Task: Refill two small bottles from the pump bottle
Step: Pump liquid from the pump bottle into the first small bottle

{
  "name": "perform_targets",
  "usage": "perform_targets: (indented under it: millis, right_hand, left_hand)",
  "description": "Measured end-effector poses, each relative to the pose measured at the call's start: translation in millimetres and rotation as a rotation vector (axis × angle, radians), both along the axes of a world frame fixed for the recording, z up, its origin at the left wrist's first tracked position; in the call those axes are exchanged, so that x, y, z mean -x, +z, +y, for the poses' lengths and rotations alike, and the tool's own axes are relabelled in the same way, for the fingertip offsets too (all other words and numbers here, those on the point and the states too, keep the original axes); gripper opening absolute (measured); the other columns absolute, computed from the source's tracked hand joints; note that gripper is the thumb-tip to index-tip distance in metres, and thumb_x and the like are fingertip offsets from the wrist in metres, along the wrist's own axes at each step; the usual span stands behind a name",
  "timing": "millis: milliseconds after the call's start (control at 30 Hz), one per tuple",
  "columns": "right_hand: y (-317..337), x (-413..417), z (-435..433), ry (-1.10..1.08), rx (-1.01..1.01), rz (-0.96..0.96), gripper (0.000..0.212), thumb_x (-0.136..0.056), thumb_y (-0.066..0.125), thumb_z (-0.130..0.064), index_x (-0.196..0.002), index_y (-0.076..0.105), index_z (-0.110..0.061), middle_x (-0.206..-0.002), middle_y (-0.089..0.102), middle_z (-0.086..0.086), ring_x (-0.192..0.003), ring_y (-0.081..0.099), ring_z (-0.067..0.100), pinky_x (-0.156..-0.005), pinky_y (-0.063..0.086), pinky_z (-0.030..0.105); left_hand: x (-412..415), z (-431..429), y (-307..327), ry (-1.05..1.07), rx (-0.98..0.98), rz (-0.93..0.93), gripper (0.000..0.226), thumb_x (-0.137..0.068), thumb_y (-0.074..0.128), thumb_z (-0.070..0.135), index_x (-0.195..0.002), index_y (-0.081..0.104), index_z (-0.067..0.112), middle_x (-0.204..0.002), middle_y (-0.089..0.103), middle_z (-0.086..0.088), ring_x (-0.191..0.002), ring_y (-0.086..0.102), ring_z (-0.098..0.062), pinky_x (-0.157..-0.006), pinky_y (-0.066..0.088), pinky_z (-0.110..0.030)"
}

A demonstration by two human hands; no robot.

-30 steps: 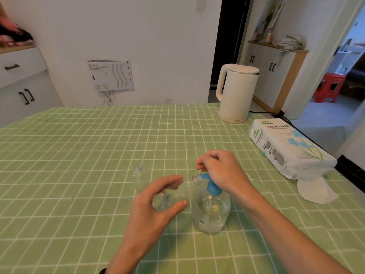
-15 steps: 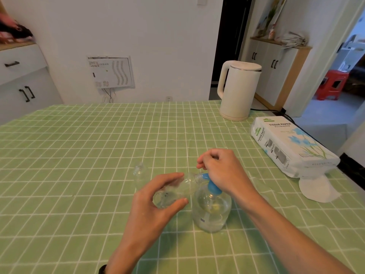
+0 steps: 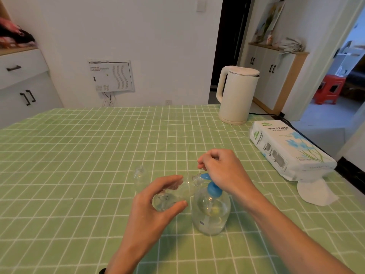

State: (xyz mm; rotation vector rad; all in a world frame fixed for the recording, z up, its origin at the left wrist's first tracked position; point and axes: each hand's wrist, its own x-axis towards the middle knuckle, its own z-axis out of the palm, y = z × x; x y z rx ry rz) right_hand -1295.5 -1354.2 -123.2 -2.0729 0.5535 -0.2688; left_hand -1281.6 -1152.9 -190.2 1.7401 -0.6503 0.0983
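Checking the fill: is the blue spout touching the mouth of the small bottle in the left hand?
Touching. The head view shows the tip of the blue spout meeting the mouth of the small bottle, no gap.

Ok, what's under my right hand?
Your right hand covers the top of the pump bottle. Its blue nozzle and blue collar show, the nozzle meeting the mouth of the small bottle. The pump head's top is hidden.
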Motion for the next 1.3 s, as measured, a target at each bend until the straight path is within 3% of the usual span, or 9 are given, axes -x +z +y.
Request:
perform_targets:
  millis: [133, 367, 533, 633, 900, 1300]
  right_hand:
    - [-6, -2, 0, -0.008, -0.028, -0.018, 0.031, -0.099, 0.054, -0.021, -0.079, 0.077, -0.025, -0.079, 0.079, -0.013, -0.087, 0.075, 0.009, -0.088, 0.062, 0.036]
    - [-13, -2, 3, -0.019, -0.024, -0.038, 0.032, -0.101, 0.052, -0.019, -0.081, 0.075, -0.027, -0.08, 0.077, -0.014, -0.087, 0.073, 0.004, -0.082, 0.058, 0.03]
    - [-6, 0, 2, -0.013, -0.028, -0.019, 0.028, -0.099, 0.054, -0.022, -0.084, 0.077, -0.023, -0.082, 0.079, -0.009, -0.088, 0.075, 0.013, -0.087, 0.061, 0.037]
    - [-1, 0, 0, -0.001, 0.014, -0.022, 0.025, -0.099, 0.055, -0.025, -0.087, 0.077, -0.022, -0.086, 0.081, -0.002, -0.09, 0.077, 0.016, -0.084, 0.06, 0.034]
    - [-6, -2, 0, -0.002, -0.033, -0.04, 0.031, -0.101, 0.052, -0.019, -0.082, 0.075, -0.028, -0.081, 0.078, -0.015, -0.088, 0.073, 0.003, -0.084, 0.059, 0.032]
    - [-3, 1, 4, -0.01, -0.052, -0.015, 0.028, -0.1, 0.055, -0.021, -0.082, 0.077, -0.025, -0.082, 0.079, -0.011, -0.088, 0.076, 0.011, -0.091, 0.062, 0.041]
  left_hand:
    - [0, -1, 1, -0.005, -0.002, -0.002, 0.053, -0.075, 0.092, 0.009, -0.119, 0.075, 0.032, -0.115, 0.078, 0.021, -0.113, 0.072, -0.002, -0.095, 0.049, -0.006]
    - [0, -2, -2, -0.009, -0.018, 0.012, 0.053, -0.075, 0.092, 0.009, -0.12, 0.075, 0.031, -0.115, 0.078, 0.021, -0.113, 0.071, -0.002, -0.096, 0.049, -0.006]
    - [0, -1, -1, -0.007, -0.007, 0.004, 0.053, -0.075, 0.092, 0.01, -0.12, 0.075, 0.032, -0.115, 0.078, 0.02, -0.113, 0.072, -0.003, -0.096, 0.048, -0.006]
    - [1, 0, 1, -0.002, -0.001, -0.001, 0.053, -0.075, 0.092, 0.01, -0.12, 0.075, 0.033, -0.115, 0.078, 0.02, -0.114, 0.072, -0.003, -0.096, 0.048, -0.006]
    - [0, -1, 1, 0.007, 0.002, -0.005, 0.054, -0.075, 0.092, 0.009, -0.119, 0.075, 0.034, -0.114, 0.078, 0.02, -0.113, 0.072, -0.003, -0.094, 0.049, -0.006]
    - [1, 1, 0, 0.004, -0.004, 0.013, 0.055, -0.075, 0.092, 0.007, -0.118, 0.075, 0.036, -0.114, 0.079, 0.02, -0.113, 0.072, -0.002, -0.095, 0.048, -0.006]
